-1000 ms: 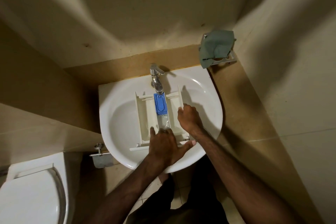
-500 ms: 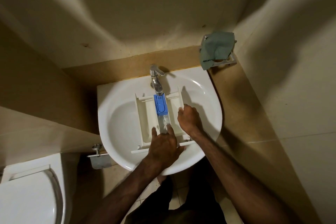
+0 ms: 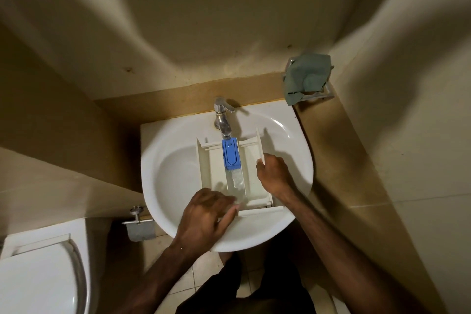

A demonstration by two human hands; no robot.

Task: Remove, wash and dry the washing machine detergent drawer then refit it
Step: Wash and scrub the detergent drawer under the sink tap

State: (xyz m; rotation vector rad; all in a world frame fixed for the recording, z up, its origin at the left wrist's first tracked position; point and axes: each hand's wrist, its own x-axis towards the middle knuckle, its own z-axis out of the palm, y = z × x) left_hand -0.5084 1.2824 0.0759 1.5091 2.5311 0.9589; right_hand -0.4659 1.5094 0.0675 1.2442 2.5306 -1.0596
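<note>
The white detergent drawer point(image 3: 205, 166) lies in the white sink basin point(image 3: 168, 176), its front panel toward me. A blue insert point(image 3: 231, 154) covers the far end of its middle compartment, right under the chrome tap point(image 3: 223, 120). Water runs into the middle compartment. My right hand point(image 3: 274, 173) grips the drawer's right side wall. My left hand point(image 3: 207, 211) lies over the drawer's near left part, fingers spread and blurred, rubbing inside it. A green cloth point(image 3: 307, 76) hangs on a metal holder at the back right.
A white toilet point(image 3: 38, 275) stands at the lower left. A metal paper holder point(image 3: 139, 227) sticks out from the wall below the sink's left edge. Beige walls close in on the left and right. Tiled floor shows beneath the basin.
My left hand has slid from the middle compartment's near end to the left compartment. The right hand keeps its hold on the side wall.
</note>
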